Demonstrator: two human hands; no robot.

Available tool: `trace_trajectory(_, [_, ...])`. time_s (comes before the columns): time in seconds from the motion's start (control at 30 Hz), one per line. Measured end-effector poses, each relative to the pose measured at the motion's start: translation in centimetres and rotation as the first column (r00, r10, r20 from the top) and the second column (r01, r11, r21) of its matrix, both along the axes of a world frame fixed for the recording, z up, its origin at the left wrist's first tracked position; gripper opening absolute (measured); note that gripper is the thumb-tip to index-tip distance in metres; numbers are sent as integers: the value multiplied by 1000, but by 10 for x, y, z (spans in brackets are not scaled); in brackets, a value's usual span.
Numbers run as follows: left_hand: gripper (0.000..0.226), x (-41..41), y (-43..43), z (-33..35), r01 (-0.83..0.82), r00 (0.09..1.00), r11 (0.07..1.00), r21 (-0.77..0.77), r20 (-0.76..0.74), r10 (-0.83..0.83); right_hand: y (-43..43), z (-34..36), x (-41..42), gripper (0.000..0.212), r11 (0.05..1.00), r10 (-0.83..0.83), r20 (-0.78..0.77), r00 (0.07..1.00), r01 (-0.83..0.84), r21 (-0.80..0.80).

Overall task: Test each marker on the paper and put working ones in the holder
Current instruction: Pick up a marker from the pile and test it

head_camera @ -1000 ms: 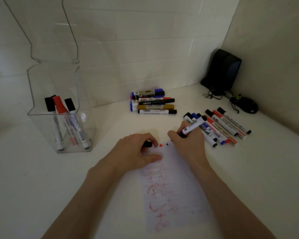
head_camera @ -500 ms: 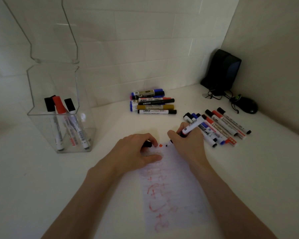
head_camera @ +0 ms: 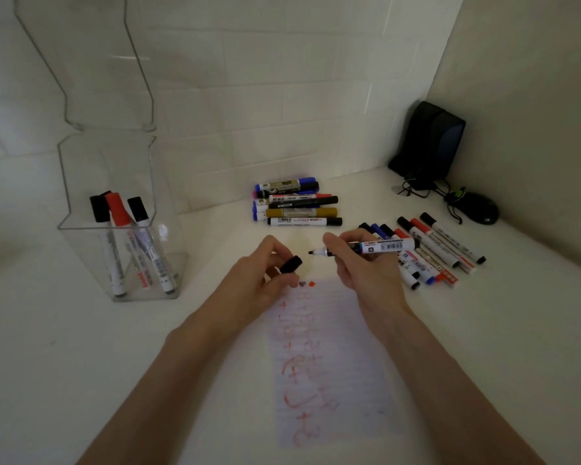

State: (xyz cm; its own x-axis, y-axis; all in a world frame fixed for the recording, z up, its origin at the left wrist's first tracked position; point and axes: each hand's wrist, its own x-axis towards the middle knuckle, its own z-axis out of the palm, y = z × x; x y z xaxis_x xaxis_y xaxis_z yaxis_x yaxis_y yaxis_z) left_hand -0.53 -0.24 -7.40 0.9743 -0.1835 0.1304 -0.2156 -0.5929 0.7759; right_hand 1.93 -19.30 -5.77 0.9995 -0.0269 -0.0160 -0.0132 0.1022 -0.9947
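Black-tipped marker (head_camera: 383, 246) uncapped, seemingly tested; three others stood in the holder (head_camera: 78, 260) at left.
Right hand (head_camera: 363, 268) gripped it level, just beyond the top edge of the paper (head_camera: 349, 364), its tip facing the cap (head_camera: 291, 264) pinched in the left hand (head_camera: 255, 280). A dark dot (head_camera: 302, 283) lay by a red one on the paper, so it likely worked and wanted capping. Many were left: a pile (head_camera: 296, 204) at the back, a row (head_camera: 443, 250) just beside the right hand. Speaker (head_camera: 426, 146) and mouse (head_camera: 477, 209) sat in the corner, blocking nothing.
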Motion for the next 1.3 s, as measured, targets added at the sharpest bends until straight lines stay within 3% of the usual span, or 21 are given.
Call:
trace_trajectory(0.3, [13,3,-1,-1,5,998,1000,3,69,-6,4,2,-7,23,974,124,23,992,-118,-193])
trace_trajectory(0.4, [12,4,2,-1,-32,993,999,-38,116,36,-1,9,-8,45,976,215,-66,974,-217,-25])
trace_trajectory(0.47, [13,4,2,1,-42,987,995,-95,151,56,-5,10,-5,57,979,203,-134,970,-199,41])
trace_trajectory(0.53, [14,4,1,1,-37,980,986,-164,188,68,-1,8,-8,56,991,134,-177,975,-132,25])
trace_trajectory(0.63, [16,3,-3,0,-36,973,976,-215,215,83,5,5,-12,45,987,68,-227,972,-33,155])
trace_trajectory(0.8, [16,-2,-4,-2,-8,970,980,-201,235,56,5,4,-10,42,984,91,-243,966,-50,169])
trace_trajectory(0.9, [16,3,-3,-1,-28,973,981,-193,221,72,-2,6,-5,48,990,139,-175,975,-140,4])
trace_trajectory(1.07, [20,9,-1,-2,-135,948,974,-183,263,181,-35,11,6,14,934,149,163,975,-85,-347])
trace_trajectory(1.17, [36,8,4,-5,-156,931,974,-165,305,201,-53,4,16,9,793,129,283,950,73,-605])
trace_trajectory(1.3, [31,9,4,-7,-247,913,959,-137,298,278,-68,-8,26,13,558,-48,254,966,237,-795])
